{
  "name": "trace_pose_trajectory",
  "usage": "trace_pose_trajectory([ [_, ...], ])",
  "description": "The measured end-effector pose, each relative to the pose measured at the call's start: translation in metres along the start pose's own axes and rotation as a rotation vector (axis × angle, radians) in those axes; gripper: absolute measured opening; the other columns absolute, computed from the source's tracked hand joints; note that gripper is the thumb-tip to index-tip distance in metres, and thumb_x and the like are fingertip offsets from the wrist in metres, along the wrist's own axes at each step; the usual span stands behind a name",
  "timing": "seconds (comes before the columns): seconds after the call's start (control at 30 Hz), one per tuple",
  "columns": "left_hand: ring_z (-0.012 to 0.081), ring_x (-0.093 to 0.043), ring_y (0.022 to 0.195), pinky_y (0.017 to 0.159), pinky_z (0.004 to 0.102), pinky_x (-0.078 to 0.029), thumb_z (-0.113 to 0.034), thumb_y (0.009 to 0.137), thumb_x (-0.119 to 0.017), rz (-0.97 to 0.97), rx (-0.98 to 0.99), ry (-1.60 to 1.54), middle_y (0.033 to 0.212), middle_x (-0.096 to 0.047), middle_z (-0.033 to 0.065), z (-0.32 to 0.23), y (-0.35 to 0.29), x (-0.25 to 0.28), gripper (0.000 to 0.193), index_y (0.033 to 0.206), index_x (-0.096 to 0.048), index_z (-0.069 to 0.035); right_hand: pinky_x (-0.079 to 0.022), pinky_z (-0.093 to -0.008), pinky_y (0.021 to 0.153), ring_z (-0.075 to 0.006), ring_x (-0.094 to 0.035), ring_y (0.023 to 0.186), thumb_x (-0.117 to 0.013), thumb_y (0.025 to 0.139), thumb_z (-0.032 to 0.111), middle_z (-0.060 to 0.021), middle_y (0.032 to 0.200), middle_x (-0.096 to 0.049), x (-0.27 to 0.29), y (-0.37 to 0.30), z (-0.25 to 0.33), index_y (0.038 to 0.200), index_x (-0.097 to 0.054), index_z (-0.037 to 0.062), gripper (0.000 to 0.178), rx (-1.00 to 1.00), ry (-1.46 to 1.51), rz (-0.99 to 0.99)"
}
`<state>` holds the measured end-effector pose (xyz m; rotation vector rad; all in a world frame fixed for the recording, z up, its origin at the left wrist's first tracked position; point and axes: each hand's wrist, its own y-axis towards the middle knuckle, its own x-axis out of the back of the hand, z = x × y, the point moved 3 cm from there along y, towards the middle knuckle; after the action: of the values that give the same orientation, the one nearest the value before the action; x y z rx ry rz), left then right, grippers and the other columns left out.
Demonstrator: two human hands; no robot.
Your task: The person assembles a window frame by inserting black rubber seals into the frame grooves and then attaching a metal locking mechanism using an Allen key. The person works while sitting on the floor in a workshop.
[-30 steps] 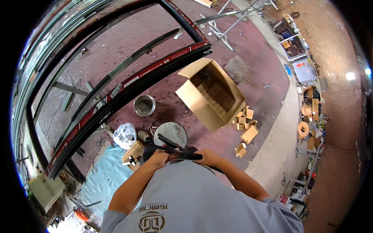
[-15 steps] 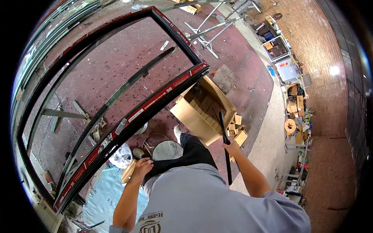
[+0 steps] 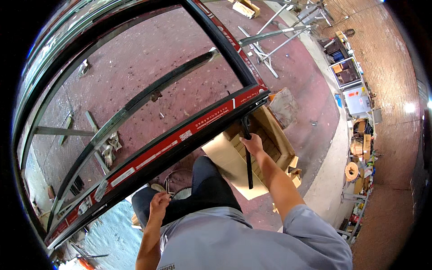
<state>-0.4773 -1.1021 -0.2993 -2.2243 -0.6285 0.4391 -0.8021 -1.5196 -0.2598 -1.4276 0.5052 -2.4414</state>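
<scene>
My right hand (image 3: 253, 145) is closed around a long, narrow black strip (image 3: 249, 173). The strip's upper end meets or overlaps the near rail of a large window frame (image 3: 148, 157), close to its right corner; I cannot tell whether they touch. Black with red printed film along its faces, the frame slants across the view from lower left to upper right. Below the rail, by my thigh, my left hand (image 3: 159, 206) has its fingers curled together, and whatever may be in them is too small to make out.
An open cardboard box (image 3: 225, 164) holding smaller boxes stands under my right hand. A blue sheet (image 3: 112, 234) lies at lower left. Metal trestle legs (image 3: 265, 58) stand beyond the frame, and clutter including a grey box (image 3: 357, 99) lines the right wall.
I have stepped nearer the window frame. My right hand has carried the black strip up and left to the frame's near rail. My left hand has shifted slightly left and down.
</scene>
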Motion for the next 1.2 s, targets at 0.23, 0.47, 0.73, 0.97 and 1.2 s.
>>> trace_pose_trajectory([
  [0.23,0.0203,-0.068,0.099,0.085,0.0320,-0.052,-0.022,0.092,-0.068,-0.024,-0.258,0.474,0.109,-0.069,0.0109,-0.009,0.055,-0.009,0.034,0.118,-0.061,-0.001,-0.045,-0.0400,0.064,-0.0213,-0.060,0.067,-0.078,0.081,0.036,-0.0091,0.069,-0.060,-0.026,0.033,-0.018,0.084,-0.064,0.0015,0.038,0.019,0.085,-0.076],
  [0.47,0.0251,-0.070,0.094,0.083,0.0330,-0.053,-0.021,0.092,-0.068,-0.068,-0.338,0.452,0.105,-0.070,0.0167,0.043,0.132,0.003,0.032,0.116,-0.062,-0.001,-0.045,-0.0332,0.068,-0.0132,-0.055,0.074,-0.078,0.083,0.038,-0.0025,0.081,-0.061,-0.046,0.036,-0.043,0.100,-0.067,0.0014,0.042,0.152,0.209,-0.116],
  [0.73,0.0331,-0.064,0.096,0.085,0.0398,-0.052,-0.020,0.086,-0.069,-0.088,-0.681,0.811,0.107,-0.065,0.0168,0.068,0.121,-0.006,0.031,0.112,-0.063,-0.004,-0.047,-0.0329,0.070,-0.0158,-0.059,0.076,-0.068,0.090,0.039,-0.0044,0.084,-0.065,-0.032,-0.008,-0.070,0.108,-0.065,0.0026,0.040,0.156,0.319,-0.334],
  [0.97,0.0327,-0.065,0.097,0.085,0.0393,-0.052,-0.019,0.087,-0.068,-0.102,-0.737,0.767,0.104,-0.066,0.0172,0.066,0.114,0.005,0.027,0.109,-0.065,-0.003,-0.040,-0.0321,0.057,-0.0107,-0.049,0.062,-0.060,0.097,0.036,0.0002,0.070,-0.054,-0.033,-0.010,-0.099,0.096,-0.065,0.0025,0.034,0.094,0.565,-0.188],
  [1.2,0.0331,-0.065,0.099,0.088,0.0393,-0.051,-0.022,0.089,-0.067,-0.076,-0.702,0.834,0.106,-0.066,0.0183,0.072,0.100,-0.003,0.031,0.113,-0.065,-0.003,-0.043,-0.0297,0.054,-0.0111,-0.053,0.060,-0.051,0.101,0.031,-0.0027,0.076,-0.059,-0.051,-0.017,-0.112,0.096,-0.062,0.0005,0.033,0.060,0.709,-0.081],
])
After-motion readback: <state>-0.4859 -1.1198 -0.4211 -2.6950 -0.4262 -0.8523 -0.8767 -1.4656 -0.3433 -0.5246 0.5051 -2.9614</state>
